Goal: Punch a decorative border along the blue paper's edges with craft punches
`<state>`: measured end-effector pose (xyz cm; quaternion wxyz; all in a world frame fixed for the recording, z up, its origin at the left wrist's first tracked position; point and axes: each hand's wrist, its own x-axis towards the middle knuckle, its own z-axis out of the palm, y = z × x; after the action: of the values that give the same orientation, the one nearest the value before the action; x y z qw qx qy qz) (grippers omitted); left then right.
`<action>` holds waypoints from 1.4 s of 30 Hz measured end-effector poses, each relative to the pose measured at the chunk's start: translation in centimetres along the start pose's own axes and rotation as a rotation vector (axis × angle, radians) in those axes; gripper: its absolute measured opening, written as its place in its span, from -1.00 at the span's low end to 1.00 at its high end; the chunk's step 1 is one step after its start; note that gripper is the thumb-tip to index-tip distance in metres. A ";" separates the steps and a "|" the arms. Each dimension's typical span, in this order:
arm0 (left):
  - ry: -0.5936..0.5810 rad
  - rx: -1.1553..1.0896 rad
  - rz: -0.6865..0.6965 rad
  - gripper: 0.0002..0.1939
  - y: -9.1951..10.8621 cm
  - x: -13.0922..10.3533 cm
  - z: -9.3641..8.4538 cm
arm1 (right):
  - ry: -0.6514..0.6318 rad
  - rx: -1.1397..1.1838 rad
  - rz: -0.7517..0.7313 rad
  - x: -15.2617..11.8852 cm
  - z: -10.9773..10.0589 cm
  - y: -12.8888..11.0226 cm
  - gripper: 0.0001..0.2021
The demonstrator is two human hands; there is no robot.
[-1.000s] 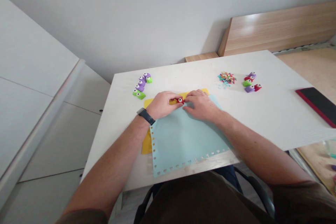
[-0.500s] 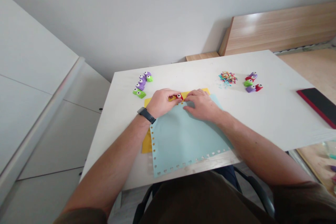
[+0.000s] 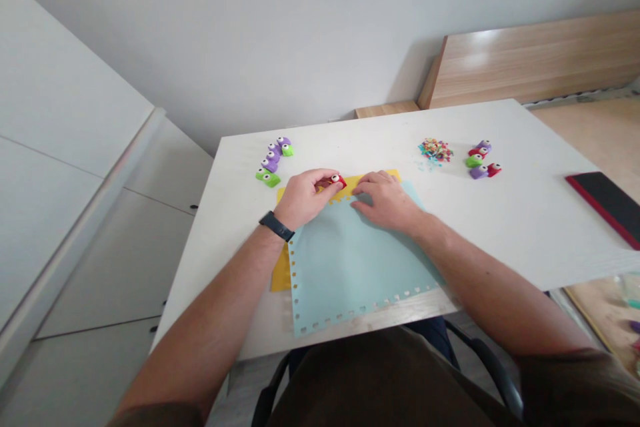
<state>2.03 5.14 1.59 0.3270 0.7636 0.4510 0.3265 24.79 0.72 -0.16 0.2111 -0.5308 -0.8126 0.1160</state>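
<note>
A light blue sheet [image 3: 360, 260] with small cut-outs along its edges lies over a yellow sheet [image 3: 281, 272] on the white table. My left hand [image 3: 307, 199], with a dark watch on its wrist, grips a small red hole punch [image 3: 339, 180] with a white round button, just above the blue sheet's far edge. My right hand [image 3: 383, 199] rests on the sheets near that edge, right of the punch, its fingers bent and slightly apart, holding nothing.
Several purple and green punches [image 3: 271, 161] stand at the back left of the table [image 3: 200, 260]. Colourful paper bits [image 3: 436, 150] lie at the back right, beside several more punches [image 3: 479, 172]. A black and red flat object [image 3: 605, 203] lies far right.
My left hand has moved slightly left with the red punch, away from my right hand. More of the blue sheet's far edge shows. My right hand has barely moved.
</note>
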 end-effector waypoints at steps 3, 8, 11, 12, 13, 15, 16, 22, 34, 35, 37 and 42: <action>0.014 -0.104 -0.029 -0.67 0.4 -0.4 0.0 | 0.008 0.015 0.001 0.1 0.1 0.2 -0.82; 0.050 -0.185 -0.044 -0.65 0.5 -1.2 0.3 | 0.028 0.031 -0.003 0.2 0.2 0.1 -0.84; 0.064 -0.216 -0.052 -0.66 0.1 -1.6 0.8 | 0.034 0.037 -0.002 0.1 0.2 0.1 -0.86; 0.066 -0.212 -0.055 -0.67 -0.1 -1.7 1.0 | 0.033 0.040 -0.002 0.1 0.2 0.1 -0.87; 0.070 -0.200 -0.058 -0.68 -0.2 -1.8 1.1 | 0.034 0.043 -0.001 0.1 0.2 0.1 -0.87; 0.084 -0.165 -0.060 -0.70 -0.2 -2.0 1.4 | 0.037 0.049 -0.003 0.1 0.1 0.0 -0.88; 0.091 -0.147 -0.059 -0.71 -0.2 -2.0 1.5 | 0.038 0.052 -0.006 0.1 0.1 0.0 -0.89; 0.084 -0.110 -0.031 -0.77 0.4 -2.5 1.9 | 0.045 0.058 -0.018 0.1 0.0 -0.1 -0.94; 0.127 0.135 0.059 -0.84 0.2 -2.7 0.9 | 0.040 0.037 -0.029 0.1 0.2 0.1 -0.92; 0.125 0.159 0.058 -0.86 0.3 -2.6 0.8 | 0.041 0.038 -0.029 0.0 0.2 0.1 -0.92; 0.118 0.200 0.042 -0.86 0.3 -2.6 0.8 | 0.046 0.042 -0.031 0.0 0.2 0.1 -0.92; 0.056 0.231 0.089 -0.84 -0.2 -2.7 1.3 | 0.057 0.052 -0.037 0.0 0.1 0.0 -0.92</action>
<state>1.92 2.57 0.17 0.2094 0.8061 0.4602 0.3075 24.81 0.72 -0.24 0.2499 -0.5132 -0.8125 0.1183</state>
